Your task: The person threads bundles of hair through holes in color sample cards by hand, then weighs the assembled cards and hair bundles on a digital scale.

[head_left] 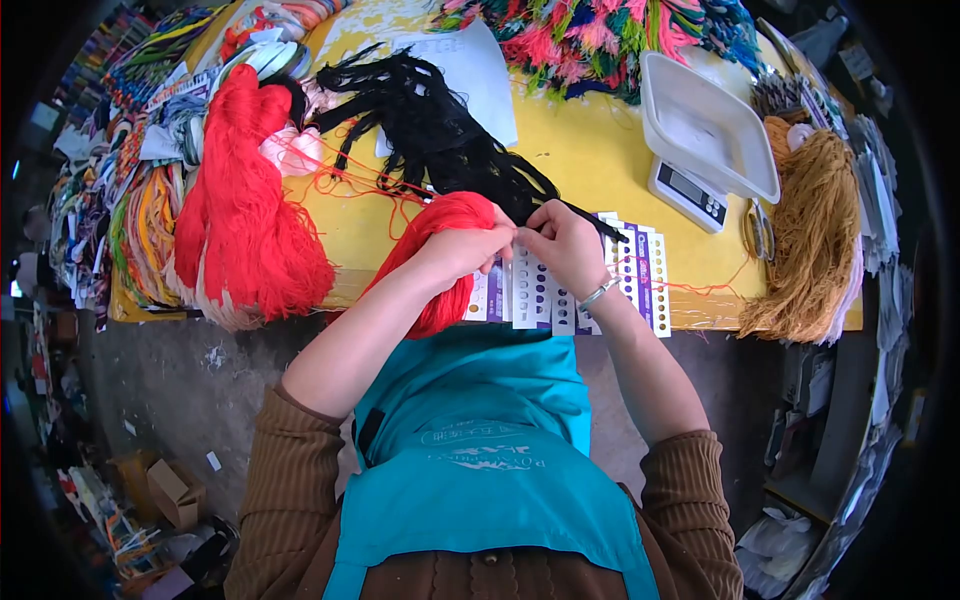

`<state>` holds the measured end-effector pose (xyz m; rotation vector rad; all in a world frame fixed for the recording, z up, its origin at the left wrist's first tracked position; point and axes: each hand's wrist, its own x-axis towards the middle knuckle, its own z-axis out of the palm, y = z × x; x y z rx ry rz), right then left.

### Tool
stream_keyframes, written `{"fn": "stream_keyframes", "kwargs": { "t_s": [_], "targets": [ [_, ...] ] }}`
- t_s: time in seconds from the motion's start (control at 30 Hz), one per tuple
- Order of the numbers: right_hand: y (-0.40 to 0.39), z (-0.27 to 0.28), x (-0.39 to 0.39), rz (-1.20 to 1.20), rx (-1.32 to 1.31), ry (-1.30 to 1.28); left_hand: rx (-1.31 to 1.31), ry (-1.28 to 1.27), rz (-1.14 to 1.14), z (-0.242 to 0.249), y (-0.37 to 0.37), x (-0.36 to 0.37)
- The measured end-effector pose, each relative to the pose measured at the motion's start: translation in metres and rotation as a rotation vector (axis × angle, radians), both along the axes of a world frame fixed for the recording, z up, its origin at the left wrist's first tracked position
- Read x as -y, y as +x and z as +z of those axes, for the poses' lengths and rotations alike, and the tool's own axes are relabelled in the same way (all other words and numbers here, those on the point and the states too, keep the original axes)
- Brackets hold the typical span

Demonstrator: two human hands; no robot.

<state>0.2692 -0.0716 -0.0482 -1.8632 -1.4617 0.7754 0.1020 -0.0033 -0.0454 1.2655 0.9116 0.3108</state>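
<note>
My left hand is closed over a looped skein of red thread at the table's front edge. Its fingertips meet those of my right hand, which is pinched shut; whatever lies between them is too small to make out. Beneath both hands are white and purple cards with rows of holes, partly hidden. A long bundle of black thread stretches from behind my hands toward the back. Loose red strands run left to a large red hank, and another strand trails right.
On the yellow table, a digital scale carries a white tray. Scissors and a tan hank lie at the right. Multicoloured thread is piled at the back, more at the left. White paper lies behind the black bundle.
</note>
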Motion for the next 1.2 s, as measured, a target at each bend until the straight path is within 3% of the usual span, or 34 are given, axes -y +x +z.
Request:
{"fn": "stream_keyframes", "kwargs": {
  "t_s": [0.13, 0.17, 0.23, 0.47, 0.6, 0.67, 0.7, 0.8, 0.87, 1.2],
  "targets": [
    [0.002, -0.01, -0.004, -0.021, 0.052, -0.007, 0.09, -0.227, -0.074, 0.015, -0.002, -0.003],
    [0.005, -0.015, -0.009, -0.059, -0.072, 0.003, 0.092, -0.227, -0.074, 0.012, -0.001, -0.005],
    [0.01, -0.012, -0.011, -0.062, -0.294, -0.008, 0.014, -0.181, -0.009, 0.005, 0.003, -0.009],
    [0.019, -0.015, -0.009, 0.012, -0.546, 0.006, -0.14, 0.139, -0.146, -0.009, 0.023, -0.007],
    [0.017, -0.005, -0.011, -0.025, -0.385, -0.113, 0.254, -0.419, 0.174, 0.004, -0.007, -0.022],
    [0.018, -0.004, -0.011, -0.011, -0.341, -0.156, 0.396, -0.609, 0.054, 0.005, -0.046, -0.049],
    [0.018, -0.003, -0.012, -0.008, -0.296, -0.172, 0.439, -0.582, 0.009, 0.015, -0.066, -0.06],
    [0.016, 0.0, -0.013, -0.007, -0.234, -0.197, 0.403, -0.372, 0.268, 0.049, -0.109, -0.08],
    [0.016, -0.004, -0.014, -0.012, -0.238, -0.203, 0.319, -0.31, 0.277, 0.063, -0.115, -0.08],
    [0.016, -0.007, -0.012, -0.05, -0.363, -0.187, -0.207, 0.405, -0.021, -0.002, -0.033, -0.011]
  ]
}}
